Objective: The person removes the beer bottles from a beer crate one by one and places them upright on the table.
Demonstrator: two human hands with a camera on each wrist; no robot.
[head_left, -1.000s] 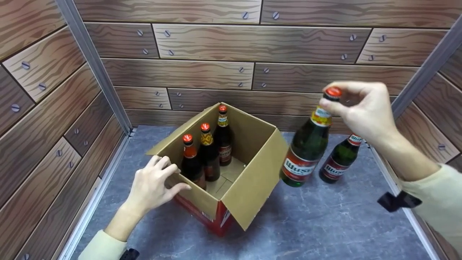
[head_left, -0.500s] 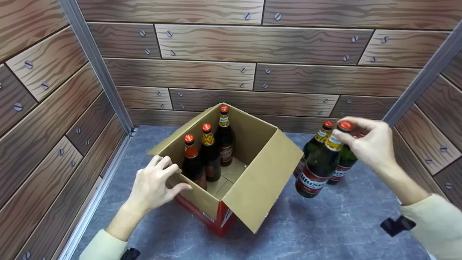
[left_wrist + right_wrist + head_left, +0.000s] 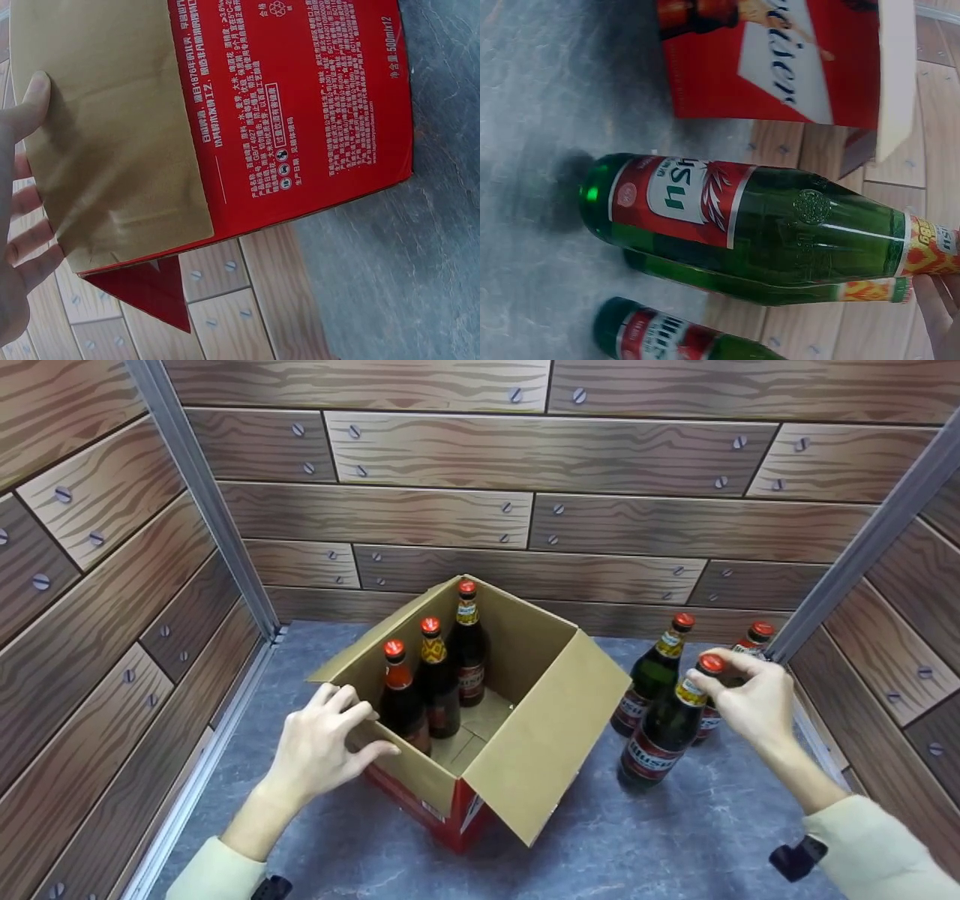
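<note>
My right hand [image 3: 754,697] grips a green beer bottle [image 3: 660,735] by its neck, just under the red cap. The bottle's base is at or just above the table; I cannot tell which. Two other green bottles stand behind it: one bottle [image 3: 654,675] to the left, another bottle [image 3: 750,639] partly hidden by the hand. My left hand [image 3: 319,742] holds the near-left rim of an open cardboard box [image 3: 525,735], its thumb [image 3: 36,94] on the folded-out flap. Inside the box, three dark bottles [image 3: 435,690] with red caps stand in a row along its left wall.
The box's right flap [image 3: 555,742] sticks outward toward the bottles. Grey marbled tabletop [image 3: 600,847] surrounds the box. Wood-patterned walls [image 3: 450,517] with metal corner posts [image 3: 202,487] close off the back and both sides.
My right hand has lowered the green bottle toward the table, in front of the two standing ones. The box's right flap has swung slightly outward. My left hand stays on the box rim.
</note>
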